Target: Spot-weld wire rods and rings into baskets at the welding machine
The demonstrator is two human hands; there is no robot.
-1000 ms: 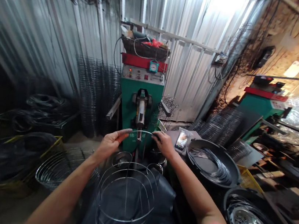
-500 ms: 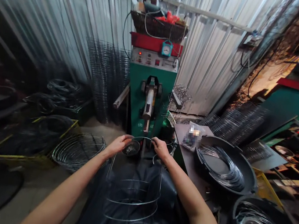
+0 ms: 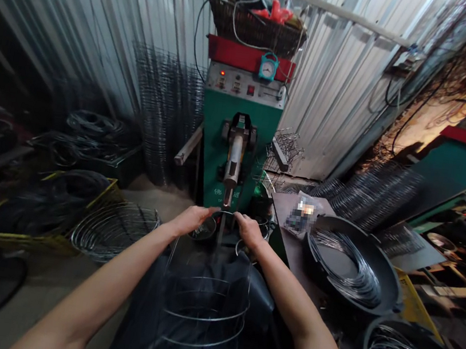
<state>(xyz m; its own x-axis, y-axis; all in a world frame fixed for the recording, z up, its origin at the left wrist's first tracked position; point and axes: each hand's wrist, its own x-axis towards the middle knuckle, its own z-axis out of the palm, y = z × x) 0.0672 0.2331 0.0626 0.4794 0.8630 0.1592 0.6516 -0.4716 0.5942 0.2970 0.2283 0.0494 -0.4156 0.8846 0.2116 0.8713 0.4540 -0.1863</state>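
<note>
Right below the electrode (image 3: 232, 168) of the green welder (image 3: 240, 123), the person has a wire basket frame (image 3: 204, 315) reaching from the lap up to the tip, with its top ring sitting at the electrode. The left hand (image 3: 192, 219) and right hand (image 3: 248, 231) both pinch that top ring, one on each side of the tip, fingers closed on the wire.

That frame looks super light, just thin rings on a few uprights, so probably springy and easy to twist out of round if grabbed by one side. A two-handed hold on the ring itself, close to the joints, seems like the sane way. Bare smooth wire might slide in the fingers too.

Off to the right there's a black pan (image 3: 392, 278) holding loose wire rings, and another wire basket (image 3: 112, 230) sits on the floor to the left.
</note>
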